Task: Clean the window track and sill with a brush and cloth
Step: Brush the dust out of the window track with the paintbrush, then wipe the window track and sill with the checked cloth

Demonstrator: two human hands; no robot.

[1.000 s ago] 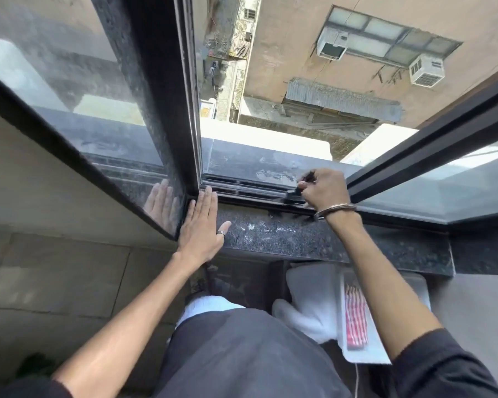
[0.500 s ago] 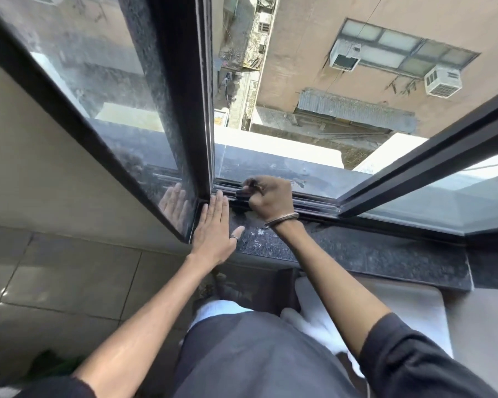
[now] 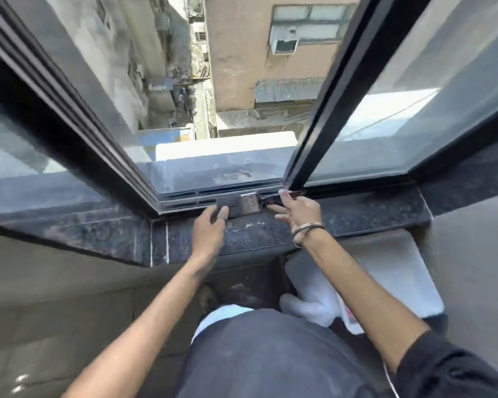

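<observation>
A flat brush (image 3: 243,203) with dark bristles and a metal band lies along the inner edge of the window track (image 3: 202,195), its bristles pointing left. My right hand (image 3: 298,215), with a metal bangle on the wrist, grips the dark handle at the track's right end, beside the sliding frame. My left hand (image 3: 209,229) rests on the dark granite sill (image 3: 362,215), its fingertips touching the bristles. A white cloth (image 3: 314,300) lies below the sill, to the right of my knee.
The window stands open onto a deep drop to an alley. A dark fixed frame (image 3: 78,116) slants in from the left and the sliding pane's frame (image 3: 316,119) from the right. A white tray-like surface (image 3: 397,271) sits under the sill at right.
My right hand has carried the brush from the track's left end towards the right. My left hand has left the sill corner by the frame and come onto the bristles.
</observation>
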